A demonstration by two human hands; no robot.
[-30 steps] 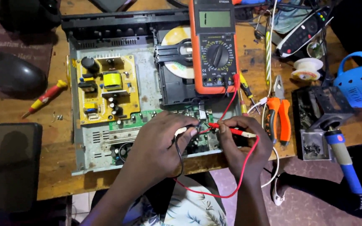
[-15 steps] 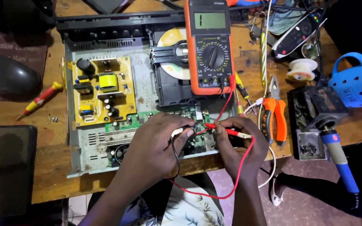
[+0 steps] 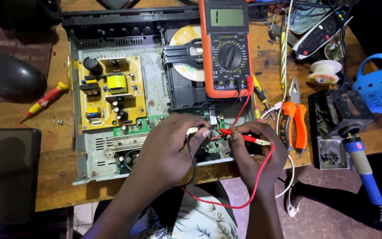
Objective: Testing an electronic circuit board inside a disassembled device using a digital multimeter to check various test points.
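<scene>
My left hand (image 3: 169,150) pinches a black test probe (image 3: 194,131) with a pale tip, its point down on the green circuit board (image 3: 213,126) of an opened disc player (image 3: 124,88). My right hand (image 3: 255,152) grips a red test probe (image 3: 244,137), tip pressed to the same board close beside the black one. Red and black leads run up to an orange multimeter (image 3: 226,48) lying on the player's disc drive (image 3: 186,57). A yellow power board (image 3: 111,90) sits in the chassis to the left.
Orange-handled pliers (image 3: 295,119), a blue-handled soldering iron (image 3: 363,168) in its stand, a solder spool (image 3: 326,71), a remote control (image 3: 323,31) and a blue cup (image 3: 381,84) lie right. A red-yellow screwdriver (image 3: 45,101), a black mouse (image 3: 12,77) and a dark phone (image 3: 9,172) lie left.
Both hands stay on the probes at the green board with only slight shifts. The view has drifted a little, so the bench sits slightly higher and further left in the picture.
</scene>
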